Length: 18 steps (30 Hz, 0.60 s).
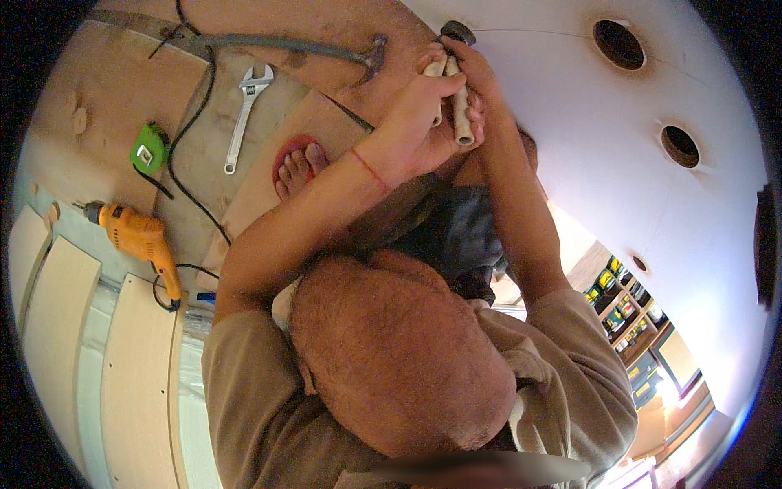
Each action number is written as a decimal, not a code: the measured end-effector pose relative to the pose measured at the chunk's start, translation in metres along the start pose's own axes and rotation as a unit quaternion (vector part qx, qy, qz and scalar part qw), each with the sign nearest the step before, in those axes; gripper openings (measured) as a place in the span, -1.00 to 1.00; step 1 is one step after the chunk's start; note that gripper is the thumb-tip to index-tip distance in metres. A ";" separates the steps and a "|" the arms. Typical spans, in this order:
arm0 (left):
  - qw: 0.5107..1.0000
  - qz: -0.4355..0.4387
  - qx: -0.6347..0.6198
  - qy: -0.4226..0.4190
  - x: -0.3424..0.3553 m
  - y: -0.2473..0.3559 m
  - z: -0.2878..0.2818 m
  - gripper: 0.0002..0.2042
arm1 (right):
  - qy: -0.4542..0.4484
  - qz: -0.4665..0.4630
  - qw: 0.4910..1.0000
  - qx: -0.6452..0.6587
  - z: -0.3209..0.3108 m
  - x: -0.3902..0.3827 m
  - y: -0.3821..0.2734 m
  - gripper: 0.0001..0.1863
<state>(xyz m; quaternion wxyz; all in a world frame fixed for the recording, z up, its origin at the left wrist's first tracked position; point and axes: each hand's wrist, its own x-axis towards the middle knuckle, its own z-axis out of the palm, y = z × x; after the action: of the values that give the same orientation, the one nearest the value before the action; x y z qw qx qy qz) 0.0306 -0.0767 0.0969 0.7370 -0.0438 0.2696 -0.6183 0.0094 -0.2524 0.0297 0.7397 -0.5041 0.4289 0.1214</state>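
Both hands meet at the upper middle of the head view, around short beige tubes. My left hand (423,130), with a red thread round its wrist, is closed on one beige tube (437,69). My right hand (476,77) is closed around another beige tube (462,106), whose hollow end points down toward me. The fingers hide parts of both tubes, and I cannot tell whether they are joined. Just beyond the right hand's fingers sits a dark round piece (458,33); how it connects is hidden.
A claw hammer (371,59), adjustable wrench (246,118), green tape measure (149,148) and orange drill (138,234) lie at left, with a black cord (195,122). A white panel (562,90) with round holes stands right. Pale boards (134,367) lie lower left, near a foot (297,167).
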 end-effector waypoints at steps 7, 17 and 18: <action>0.997 -0.003 0.081 0.012 0.007 0.005 -0.010 -0.87 | -0.012 -0.001 0.989 0.146 0.011 -0.014 -0.002 -0.73; 0.993 -0.028 0.082 -0.074 -0.008 0.033 -0.081 -0.72 | 0.097 -0.081 0.986 0.109 0.038 -0.005 0.041 -0.68; 0.995 -0.019 0.085 -0.050 -0.012 0.031 -0.083 -0.72 | 0.106 -0.069 0.987 0.098 0.041 -0.011 0.042 -0.69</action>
<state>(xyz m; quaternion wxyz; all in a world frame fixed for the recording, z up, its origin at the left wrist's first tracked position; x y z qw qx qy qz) 0.0195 -0.0359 0.0181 0.7389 -0.0170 0.1777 -0.6497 -0.0021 -0.1951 0.0161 0.7428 -0.4677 0.4784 -0.0268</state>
